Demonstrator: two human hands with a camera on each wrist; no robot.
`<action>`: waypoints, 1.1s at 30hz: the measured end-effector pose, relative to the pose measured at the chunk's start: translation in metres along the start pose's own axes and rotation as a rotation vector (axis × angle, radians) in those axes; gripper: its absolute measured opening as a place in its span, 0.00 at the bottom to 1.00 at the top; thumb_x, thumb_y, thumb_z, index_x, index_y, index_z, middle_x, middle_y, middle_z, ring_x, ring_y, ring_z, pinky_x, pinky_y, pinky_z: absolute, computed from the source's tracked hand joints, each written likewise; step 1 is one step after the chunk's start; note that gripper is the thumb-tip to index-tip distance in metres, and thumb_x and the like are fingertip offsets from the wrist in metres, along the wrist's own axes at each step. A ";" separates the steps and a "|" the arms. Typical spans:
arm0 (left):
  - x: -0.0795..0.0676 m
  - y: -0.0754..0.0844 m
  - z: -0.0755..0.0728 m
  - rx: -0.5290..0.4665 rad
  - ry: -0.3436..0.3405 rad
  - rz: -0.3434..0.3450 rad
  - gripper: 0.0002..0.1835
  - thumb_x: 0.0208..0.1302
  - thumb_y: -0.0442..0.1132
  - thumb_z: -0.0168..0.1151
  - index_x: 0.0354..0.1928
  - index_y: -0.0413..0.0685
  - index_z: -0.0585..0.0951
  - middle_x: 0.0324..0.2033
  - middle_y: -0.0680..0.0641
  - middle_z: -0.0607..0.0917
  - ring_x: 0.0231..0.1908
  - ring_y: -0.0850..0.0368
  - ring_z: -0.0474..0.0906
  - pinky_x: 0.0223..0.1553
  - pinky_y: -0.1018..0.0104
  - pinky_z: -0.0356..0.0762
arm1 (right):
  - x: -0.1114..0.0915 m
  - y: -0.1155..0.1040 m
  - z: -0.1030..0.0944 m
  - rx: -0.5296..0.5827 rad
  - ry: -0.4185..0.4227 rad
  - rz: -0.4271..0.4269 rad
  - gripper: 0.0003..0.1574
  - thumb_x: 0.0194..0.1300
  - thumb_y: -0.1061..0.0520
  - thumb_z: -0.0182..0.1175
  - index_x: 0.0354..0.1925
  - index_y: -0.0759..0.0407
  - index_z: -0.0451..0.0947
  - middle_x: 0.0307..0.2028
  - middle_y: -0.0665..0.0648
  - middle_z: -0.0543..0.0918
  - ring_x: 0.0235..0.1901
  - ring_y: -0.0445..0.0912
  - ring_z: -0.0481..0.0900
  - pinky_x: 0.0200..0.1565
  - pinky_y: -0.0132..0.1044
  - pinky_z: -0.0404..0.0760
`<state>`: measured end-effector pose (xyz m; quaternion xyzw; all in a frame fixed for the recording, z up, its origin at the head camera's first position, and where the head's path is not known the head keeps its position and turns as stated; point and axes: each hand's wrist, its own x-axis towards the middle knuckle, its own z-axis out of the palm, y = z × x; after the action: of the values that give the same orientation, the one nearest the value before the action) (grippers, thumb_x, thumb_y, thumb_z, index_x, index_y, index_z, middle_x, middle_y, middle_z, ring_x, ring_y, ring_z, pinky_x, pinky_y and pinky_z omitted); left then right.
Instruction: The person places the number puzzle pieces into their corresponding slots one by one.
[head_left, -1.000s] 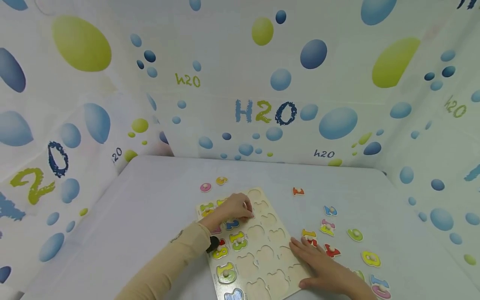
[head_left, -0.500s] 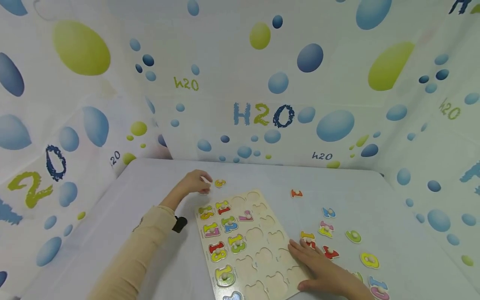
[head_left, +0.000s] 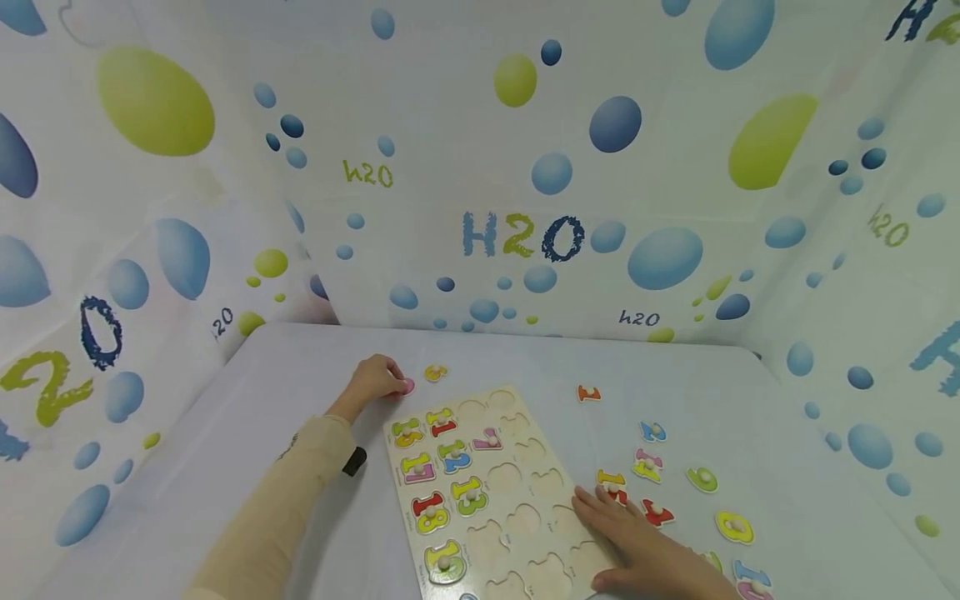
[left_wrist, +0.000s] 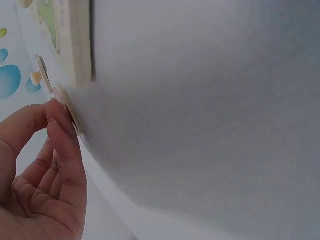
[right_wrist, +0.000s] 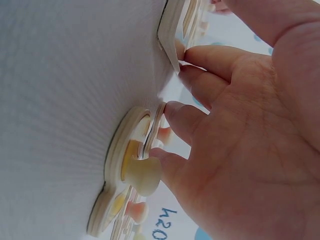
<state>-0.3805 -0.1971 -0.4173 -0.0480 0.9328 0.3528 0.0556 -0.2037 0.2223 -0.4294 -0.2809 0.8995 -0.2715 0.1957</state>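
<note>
My left hand is beyond the far left corner of the wooden number puzzle board. Its thumb and index finger pinch a pink round puzzle piece; in the left wrist view this piece shows edge-on at the fingertips. A yellow-orange piece lies just right of it. My right hand rests with extended fingers at the board's right edge. In the right wrist view, a thick piece with a pale knob is close by the fingers. The pink 7 sits in the board.
Several number pieces fill the board's left columns, including a red-and-yellow 18. Loose pieces lie right of the board, among them an orange 1, a blue piece and a yellow 0. A patterned curtain surrounds the white table.
My left hand has left the pink 7 in the board, moved to the far left and taken hold of the pink round piece. My right hand stays at the board's edge.
</note>
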 end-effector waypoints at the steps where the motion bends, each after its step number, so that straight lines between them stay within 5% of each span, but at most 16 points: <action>1: 0.000 0.002 0.000 0.014 0.012 0.007 0.09 0.56 0.36 0.66 0.32 0.36 0.78 0.20 0.48 0.79 0.24 0.57 0.73 0.27 0.67 0.71 | 0.000 0.000 0.000 0.001 0.000 0.006 0.55 0.51 0.36 0.65 0.72 0.42 0.52 0.71 0.44 0.49 0.69 0.54 0.39 0.60 0.63 0.41; 9: -0.002 0.038 0.006 0.037 0.028 0.112 0.09 0.56 0.37 0.67 0.32 0.37 0.80 0.23 0.48 0.80 0.25 0.55 0.75 0.30 0.65 0.74 | -0.002 0.000 -0.002 -0.007 0.007 -0.004 0.55 0.51 0.36 0.64 0.72 0.43 0.52 0.71 0.44 0.49 0.69 0.55 0.38 0.61 0.63 0.40; 16: 0.005 0.085 0.040 0.097 -0.060 0.266 0.05 0.55 0.35 0.68 0.28 0.40 0.83 0.19 0.51 0.81 0.23 0.58 0.77 0.29 0.67 0.75 | -0.002 0.003 0.000 0.021 0.030 -0.113 0.54 0.55 0.35 0.60 0.72 0.49 0.52 0.71 0.51 0.50 0.69 0.59 0.39 0.62 0.29 0.28; 23: 0.013 0.100 0.077 0.151 -0.131 0.365 0.07 0.49 0.32 0.70 0.20 0.43 0.80 0.16 0.51 0.79 0.24 0.56 0.76 0.30 0.64 0.74 | 0.001 0.004 0.002 0.034 0.004 -0.099 0.55 0.54 0.36 0.62 0.73 0.49 0.50 0.72 0.50 0.49 0.69 0.58 0.38 0.61 0.61 0.39; 33: 0.007 0.116 0.091 0.115 -0.148 0.299 0.06 0.52 0.31 0.68 0.23 0.40 0.80 0.16 0.51 0.79 0.19 0.60 0.75 0.23 0.72 0.72 | 0.001 0.001 -0.001 0.000 0.000 -0.055 0.55 0.53 0.37 0.63 0.72 0.48 0.51 0.71 0.48 0.50 0.69 0.57 0.39 0.59 0.65 0.41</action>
<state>-0.3962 -0.0506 -0.4105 0.1205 0.9415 0.3058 0.0738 -0.2050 0.2226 -0.4297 -0.3054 0.8915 -0.2767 0.1880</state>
